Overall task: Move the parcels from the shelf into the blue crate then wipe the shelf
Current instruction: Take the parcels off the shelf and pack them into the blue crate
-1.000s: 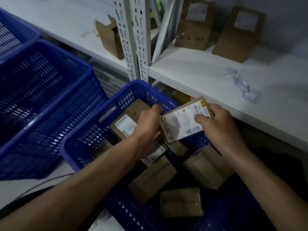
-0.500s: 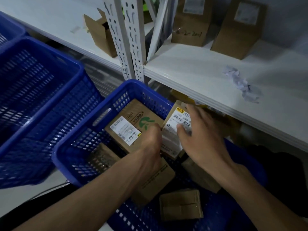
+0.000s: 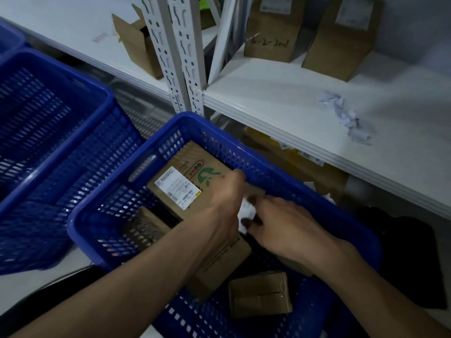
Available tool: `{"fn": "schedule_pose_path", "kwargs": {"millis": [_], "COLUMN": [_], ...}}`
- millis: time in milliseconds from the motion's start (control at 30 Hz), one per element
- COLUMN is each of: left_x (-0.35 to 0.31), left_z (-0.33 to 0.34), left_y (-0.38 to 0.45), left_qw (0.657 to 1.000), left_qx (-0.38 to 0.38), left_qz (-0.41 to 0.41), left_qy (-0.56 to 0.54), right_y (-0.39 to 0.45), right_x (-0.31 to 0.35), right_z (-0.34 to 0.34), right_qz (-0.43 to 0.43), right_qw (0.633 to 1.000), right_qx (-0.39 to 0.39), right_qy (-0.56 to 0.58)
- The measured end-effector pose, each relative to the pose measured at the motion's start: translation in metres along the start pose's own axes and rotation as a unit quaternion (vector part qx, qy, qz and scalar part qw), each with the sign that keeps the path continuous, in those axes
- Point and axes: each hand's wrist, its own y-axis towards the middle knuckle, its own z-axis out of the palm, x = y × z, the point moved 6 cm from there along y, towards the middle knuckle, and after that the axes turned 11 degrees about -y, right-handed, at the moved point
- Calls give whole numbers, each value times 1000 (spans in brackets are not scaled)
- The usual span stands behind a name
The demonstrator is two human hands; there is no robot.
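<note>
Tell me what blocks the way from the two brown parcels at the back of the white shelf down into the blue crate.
Nothing visible does. The two upright brown cardboard parcels stand on the white shelf; the shelf in front of them is bare apart from crumpled white paper off to one side, and the blue plastic crate is open-topped.

— Was anything worn on the arms?
— No, both forearms were bare to the frame's edge. The left hand (image 3: 219,203) and right hand (image 3: 288,228) had no gloves, rings or watch.

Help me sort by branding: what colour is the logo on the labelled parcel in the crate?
Green, on the brown parcel, seen in the head view.
</note>
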Motion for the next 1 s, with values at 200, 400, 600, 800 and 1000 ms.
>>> {"fn": "schedule_pose_path", "kwargs": {"millis": [200,400,600,800,1000], "left_x": [1,11,18,-5,-36], "left_z": [5,9,14,20,24], "left_y": [1,9,20,11,-9], "left_qw": [1000,1000,998,948,875], "left_qx": [1,14,46,87,48], "left_qz": [-2,-16,-10,238,389], "left_qy": [4,12,47,192,285], "right_y": [-5,5,1,1,-4], "right_x": [7,-11,-17,-24,-43], "right_z": [7,-9,-20,-30,-74], "right_qz": [-65,-25,-19,0,41], "right_qw": [996,1000,999,996,962], "right_qx": [44,9,-8,-71,-221], "right_qy": [-46,11,27,57,158]}}
